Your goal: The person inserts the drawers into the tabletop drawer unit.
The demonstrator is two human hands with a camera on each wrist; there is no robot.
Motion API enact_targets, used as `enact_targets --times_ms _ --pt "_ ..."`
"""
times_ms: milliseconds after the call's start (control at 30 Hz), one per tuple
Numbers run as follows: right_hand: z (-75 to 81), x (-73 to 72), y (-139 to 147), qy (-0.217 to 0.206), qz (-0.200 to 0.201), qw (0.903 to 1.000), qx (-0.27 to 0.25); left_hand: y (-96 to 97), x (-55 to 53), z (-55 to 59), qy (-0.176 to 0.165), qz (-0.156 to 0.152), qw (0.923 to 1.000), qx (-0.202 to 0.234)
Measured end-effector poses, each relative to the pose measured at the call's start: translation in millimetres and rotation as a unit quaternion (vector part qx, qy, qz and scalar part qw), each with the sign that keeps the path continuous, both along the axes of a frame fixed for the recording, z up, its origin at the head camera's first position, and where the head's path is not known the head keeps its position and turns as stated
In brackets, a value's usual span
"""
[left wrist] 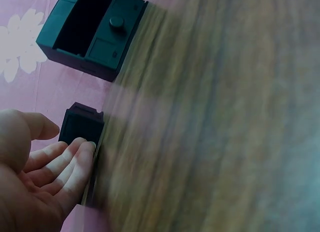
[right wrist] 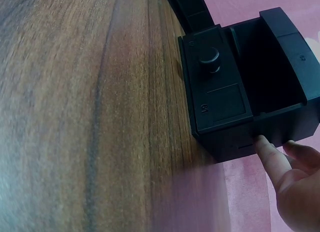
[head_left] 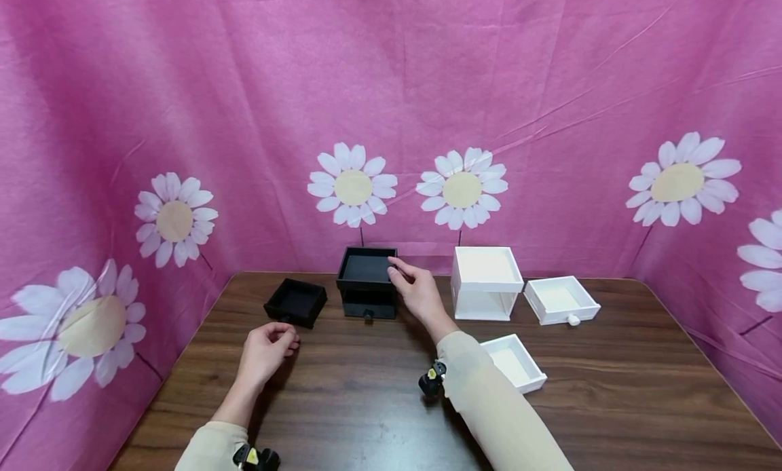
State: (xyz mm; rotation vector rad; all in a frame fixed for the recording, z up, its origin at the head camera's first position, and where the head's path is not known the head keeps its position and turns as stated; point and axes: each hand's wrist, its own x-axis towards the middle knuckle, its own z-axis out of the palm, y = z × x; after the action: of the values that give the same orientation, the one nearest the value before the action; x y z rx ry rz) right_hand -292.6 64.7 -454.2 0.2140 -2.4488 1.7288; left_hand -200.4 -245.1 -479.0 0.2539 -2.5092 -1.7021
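A small black cabinet [head_left: 369, 287] with a tray-like top stands at the back of the table. Its lower front panel has a round knob [right wrist: 209, 59], and the slot above is vacant. My right hand [head_left: 418, 294] touches the cabinet's right side with its fingertips, fingers mostly straight. To the left lies a loose black drawer [head_left: 315, 309], open side up. Just in front of it hovers my left hand [head_left: 264, 352], fingers loosely bent and holding nothing. In the left wrist view those fingers overlap the drawer [left wrist: 82, 123]; contact is unclear.
A white cabinet frame [head_left: 487, 288] stands right of the black one. One white drawer [head_left: 554, 316] with a knob lies beside it; another white drawer [head_left: 533, 384] lies nearer, partly behind my right sleeve. A pink flowered cloth [head_left: 403, 104] hangs behind the wooden table [head_left: 360, 403].
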Motion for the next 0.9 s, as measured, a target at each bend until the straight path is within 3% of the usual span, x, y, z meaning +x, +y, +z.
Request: enact_targets --times_ms 900 --pt "0.2 -0.1 0 -0.008 0.003 0.9999 -0.006 -19.7 -11.8 -0.7 -0.022 0.033 0.9991 0.016"
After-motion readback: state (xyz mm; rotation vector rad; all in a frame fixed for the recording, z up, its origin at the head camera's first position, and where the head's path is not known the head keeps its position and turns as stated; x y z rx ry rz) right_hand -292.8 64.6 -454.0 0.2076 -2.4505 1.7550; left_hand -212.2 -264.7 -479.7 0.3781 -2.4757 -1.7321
